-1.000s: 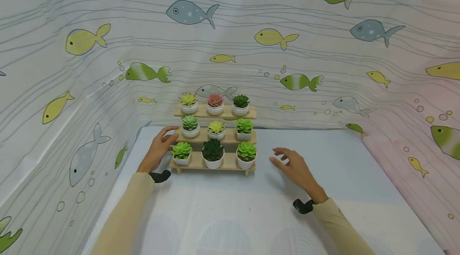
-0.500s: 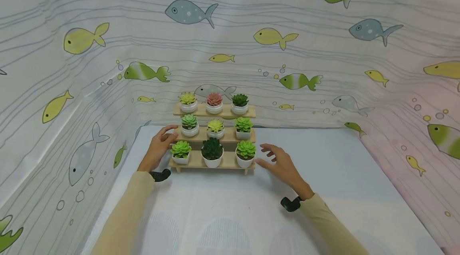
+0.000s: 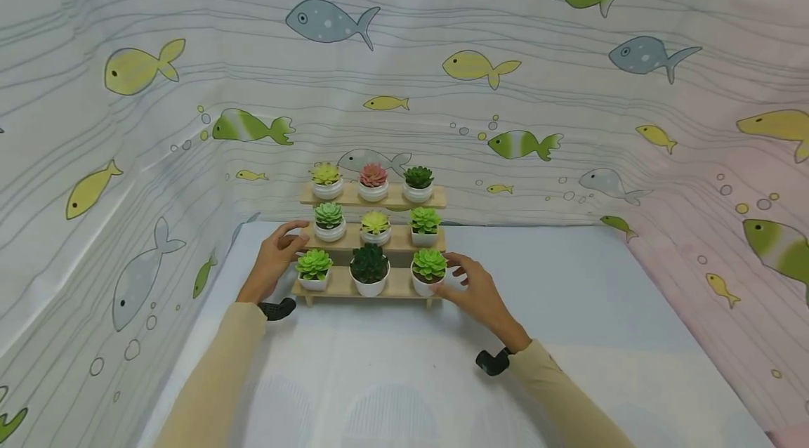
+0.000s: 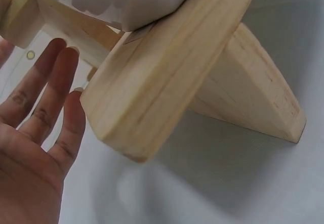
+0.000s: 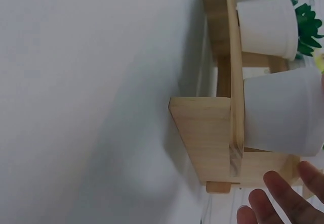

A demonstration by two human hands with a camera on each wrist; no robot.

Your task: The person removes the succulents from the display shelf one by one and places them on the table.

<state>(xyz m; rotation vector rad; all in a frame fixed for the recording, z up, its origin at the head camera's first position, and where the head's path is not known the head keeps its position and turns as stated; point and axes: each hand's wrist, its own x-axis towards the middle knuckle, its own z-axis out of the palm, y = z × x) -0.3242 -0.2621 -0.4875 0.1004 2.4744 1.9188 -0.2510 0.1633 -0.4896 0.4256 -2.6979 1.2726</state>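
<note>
A three-tier wooden rack [image 3: 339, 282] carries several small potted succulents, three to a tier. My left hand [image 3: 273, 263] is at its left end, thumb and index finger beside the middle shelf. In the left wrist view three fingers [image 4: 63, 90] extend loosely along the board's end. My right hand [image 3: 477, 295] is around the right side of the front right pot [image 3: 425, 286], which holds a bright green succulent [image 3: 429, 264]. Its thumb overlaps the pot's front; in the right wrist view the other fingers [image 5: 283, 193] spread beside the white pot, apart from it.
Next to that pot stands a dark green succulent [image 3: 369, 262] in the front row, with a light green succulent [image 3: 314, 264] at the left. The top row holds a pink succulent [image 3: 373, 175]. A fish-print curtain [image 3: 404, 48] surrounds the pale tablecloth [image 3: 379, 357].
My right hand has moved left from beside the rack to the front right pot, its thumb coming over the pot's front. My left hand has stayed at the rack's left end.
</note>
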